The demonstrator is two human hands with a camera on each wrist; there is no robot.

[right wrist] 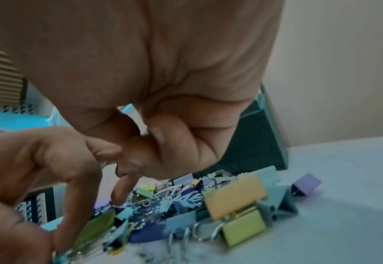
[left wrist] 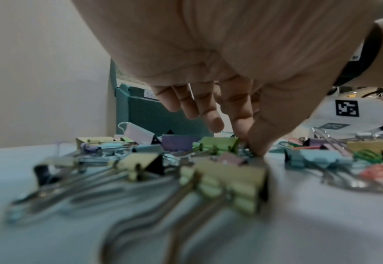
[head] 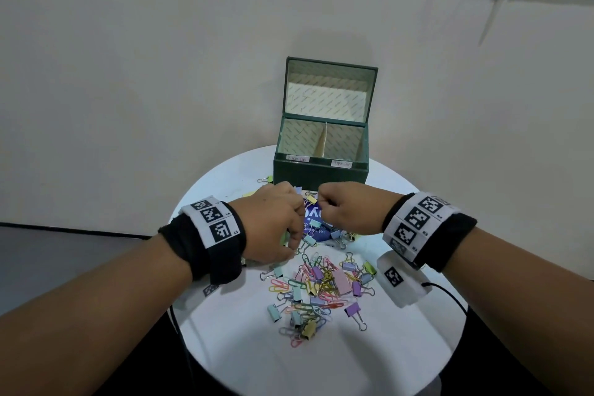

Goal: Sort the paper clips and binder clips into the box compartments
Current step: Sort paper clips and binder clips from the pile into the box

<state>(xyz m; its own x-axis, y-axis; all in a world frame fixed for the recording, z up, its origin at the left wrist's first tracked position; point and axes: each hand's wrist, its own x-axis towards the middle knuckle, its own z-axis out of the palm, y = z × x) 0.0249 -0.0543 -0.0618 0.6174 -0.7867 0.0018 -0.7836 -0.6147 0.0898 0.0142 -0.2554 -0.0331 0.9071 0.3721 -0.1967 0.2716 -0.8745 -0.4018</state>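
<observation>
An open green box (head: 321,175) stands at the back of the round white table (head: 401,347); a divider splits it into a left compartment (head: 300,141) and a right compartment (head: 345,145), each labelled. A pile of pastel binder clips and coloured paper clips (head: 321,286) lies in front of it. My left hand (head: 294,251) reaches down into the pile's far-left part, thumb and forefinger (left wrist: 251,148) pinching a clip among the binder clips. My right hand (head: 321,204) hovers just before the box, fingers curled, thumb against forefinger (right wrist: 122,160) on something small that is mostly hidden.
A blue printed sheet (head: 316,230) lies under the clips between my hands. One binder clip (head: 265,179) sits alone left of the box. A beige wall rises close behind the table, and the floor drops away at both sides. A cable (head: 450,292) runs from my right wrist.
</observation>
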